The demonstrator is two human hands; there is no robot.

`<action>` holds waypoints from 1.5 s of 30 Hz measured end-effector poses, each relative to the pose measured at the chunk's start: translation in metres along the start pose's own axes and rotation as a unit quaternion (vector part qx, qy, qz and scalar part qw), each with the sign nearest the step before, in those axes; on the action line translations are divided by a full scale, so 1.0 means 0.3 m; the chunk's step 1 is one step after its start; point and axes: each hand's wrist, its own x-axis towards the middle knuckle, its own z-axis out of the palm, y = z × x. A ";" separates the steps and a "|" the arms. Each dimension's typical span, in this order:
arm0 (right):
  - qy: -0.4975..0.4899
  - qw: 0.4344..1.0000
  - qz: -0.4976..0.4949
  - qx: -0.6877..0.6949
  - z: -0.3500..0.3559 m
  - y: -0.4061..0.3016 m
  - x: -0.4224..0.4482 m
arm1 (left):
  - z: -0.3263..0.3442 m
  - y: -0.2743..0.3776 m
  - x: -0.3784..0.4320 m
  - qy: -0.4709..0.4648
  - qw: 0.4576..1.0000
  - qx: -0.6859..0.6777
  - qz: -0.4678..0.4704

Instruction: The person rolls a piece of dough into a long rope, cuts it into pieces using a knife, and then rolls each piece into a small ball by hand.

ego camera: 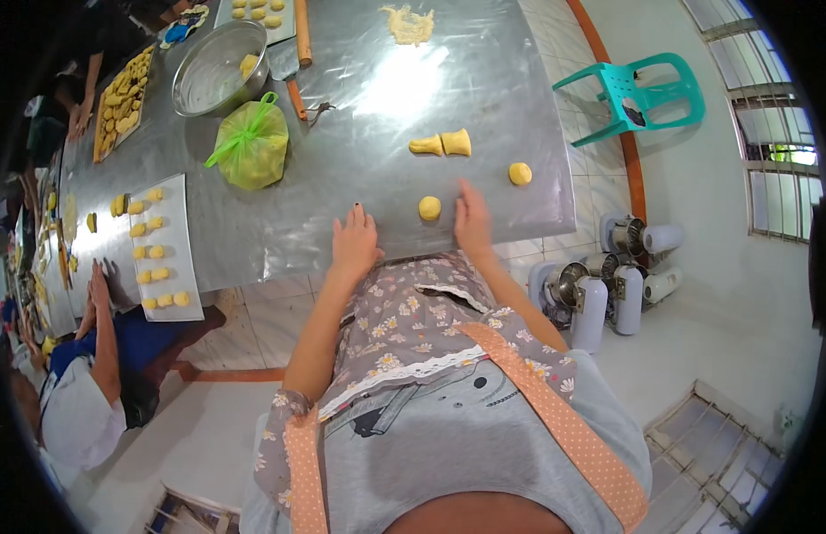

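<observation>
On the metal table [386, 220], near its front edge, a round yellow dough ball [430, 208] lies between my two hands, touched by neither. My left hand [357, 241] rests palm down with fingers spread, holding nothing. To the right of the ball is my right hand [473, 217], slightly blurred, its fingers extended and nothing in its grasp. Another dough ball [520, 174] sits farther right. Beyond my hands, a flattish dough piece [426, 145] touches a thicker cut dough piece [456, 142].
Leftward are a knotted green plastic bag [253, 143], a steel bowl [219, 67], a scraper [296, 99], a wooden rolling pin [303, 33] and a tray of dough pieces [166, 253]. Co-workers stand at the left. A teal chair [643, 97] and stand mixers [590, 307] are at the right.
</observation>
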 end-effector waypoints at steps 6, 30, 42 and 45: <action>-0.109 0.990 0.091 0.021 0.029 -0.070 0.028 | -0.021 -0.001 0.005 0.000 1.000 -0.016 0.011; -0.078 0.948 -0.212 -0.223 0.146 -0.056 -0.009 | -0.024 -0.008 0.002 -0.012 1.000 0.016 0.021; -0.094 0.944 -0.197 -0.247 0.187 -0.077 0.061 | -0.001 -0.009 0.005 0.013 1.000 0.012 0.024; -0.166 0.923 -0.247 -0.243 0.137 -0.038 -0.031 | -0.005 -0.010 0.001 0.019 0.999 0.018 0.028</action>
